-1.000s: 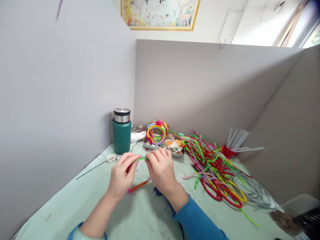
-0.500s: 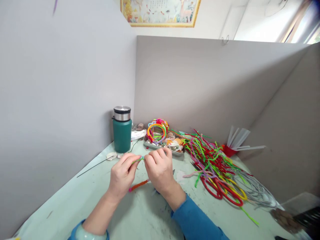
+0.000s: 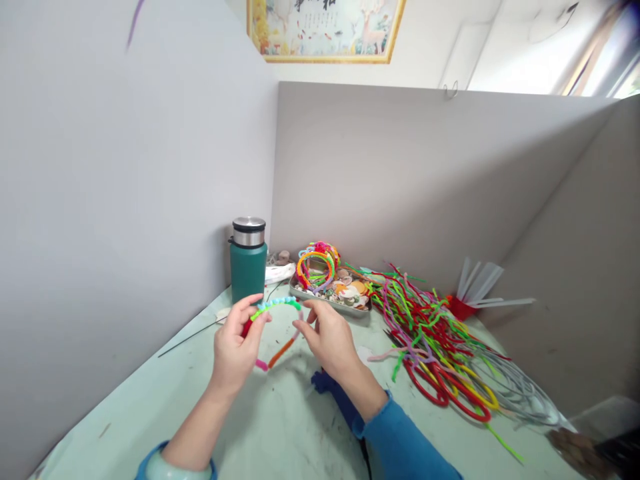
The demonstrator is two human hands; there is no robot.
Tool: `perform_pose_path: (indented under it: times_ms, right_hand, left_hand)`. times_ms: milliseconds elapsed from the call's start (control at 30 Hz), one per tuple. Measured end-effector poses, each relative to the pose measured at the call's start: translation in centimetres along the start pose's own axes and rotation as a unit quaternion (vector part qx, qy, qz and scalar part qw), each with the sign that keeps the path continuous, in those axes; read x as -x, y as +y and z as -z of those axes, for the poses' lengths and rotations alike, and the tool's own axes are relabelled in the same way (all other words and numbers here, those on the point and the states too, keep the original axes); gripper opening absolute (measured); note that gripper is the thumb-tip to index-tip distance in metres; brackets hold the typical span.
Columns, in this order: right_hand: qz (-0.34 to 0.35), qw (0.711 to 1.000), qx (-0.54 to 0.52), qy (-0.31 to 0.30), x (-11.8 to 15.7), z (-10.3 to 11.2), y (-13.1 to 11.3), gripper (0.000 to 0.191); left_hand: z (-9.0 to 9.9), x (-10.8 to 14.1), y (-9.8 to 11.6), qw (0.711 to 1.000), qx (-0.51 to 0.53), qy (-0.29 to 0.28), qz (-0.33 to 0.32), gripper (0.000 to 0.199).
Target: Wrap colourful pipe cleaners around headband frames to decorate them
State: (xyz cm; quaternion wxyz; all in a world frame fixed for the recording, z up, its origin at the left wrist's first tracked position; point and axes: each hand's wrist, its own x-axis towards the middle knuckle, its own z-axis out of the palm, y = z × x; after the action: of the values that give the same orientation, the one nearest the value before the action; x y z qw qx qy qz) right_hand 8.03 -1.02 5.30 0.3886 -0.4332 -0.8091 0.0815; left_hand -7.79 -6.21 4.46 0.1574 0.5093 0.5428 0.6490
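Observation:
Between my hands hangs a curved multicoloured fuzzy ring (image 3: 283, 302), with blue and green along its top, red at the left, orange at the lower right and pink at the bottom. My left hand (image 3: 239, 340) pinches its upper left part between thumb and fingers. At the ring's right side, my right hand (image 3: 325, 330) has its thumb and fingers around the pale pink and green part. A dark blue tool (image 3: 333, 390) with a black cord lies on the table below my right wrist.
A green bottle (image 3: 249, 270) stands at the back left. Beside it, a metal tray (image 3: 357, 311) holds finished rings and round pieces. Fuzzy stems (image 3: 430, 327) are heaped at the right, near a red cup (image 3: 461, 308) of clear sticks. Grey panels (image 3: 400, 173) enclose the table.
My hands have moved apart a little, so the ring's blue and green top now shows. The view has shifted slightly, and more of the dark blue tool is visible.

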Motion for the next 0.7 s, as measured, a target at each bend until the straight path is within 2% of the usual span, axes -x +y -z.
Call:
perform_pose_path:
  times_ms: [100,233,300,400,467,500,567,633,700]
  right_hand:
    - [0.011,1.0,0.0,-0.014,0.0,-0.1,0.1,0.016]
    - [0.025,1.0,0.004,0.011,-0.3,0.8,0.1,0.018]
    - [0.02,0.999,0.005,0.031,-0.4,1.4,0.2,0.017]
    - [0.008,0.999,0.022,0.032,-0.4,1.9,0.2,0.02]
    - [-0.003,0.999,0.032,0.02,-0.2,1.6,-0.1,0.021]
    - [-0.009,0.999,0.034,0.014,0.0,1.3,-0.3,0.021]
    - [-0.019,0.999,0.037,-0.001,0.4,0.6,-0.9,0.021]
    - [-0.021,0.999,0.041,-0.016,0.9,-0.3,-1.6,0.021]
    - [-0.021,0.998,0.049,-0.026,1.3,-0.8,-2.1,0.022]
  left_hand:
    - [-0.1,0.0,0.2,0.998,0.051,-0.028,0.016,0.04]
    - [-0.5,-0.4,-0.5,0.997,0.057,-0.034,0.049,0.047]
    - [-0.6,-0.7,-1.2,0.998,0.031,-0.032,0.042,0.047]
    - [-0.6,-1.1,-2.0,0.998,-0.042,0.044,0.008,0.043]
    - [-0.6,-1.1,-2.2,0.995,-0.066,0.068,0.023,0.04]
    - [-0.5,-1.0,-2.1,0.996,-0.06,0.047,0.038,0.038]
    - [-0.6,-0.8,-1.6,0.996,-0.014,-0.051,0.065,0.033]
    - [-0.8,-0.5,-0.9,0.985,0.052,-0.145,0.08,0.031]
    - [-0.9,-0.2,-0.2,0.972,0.108,-0.187,0.091,0.03]
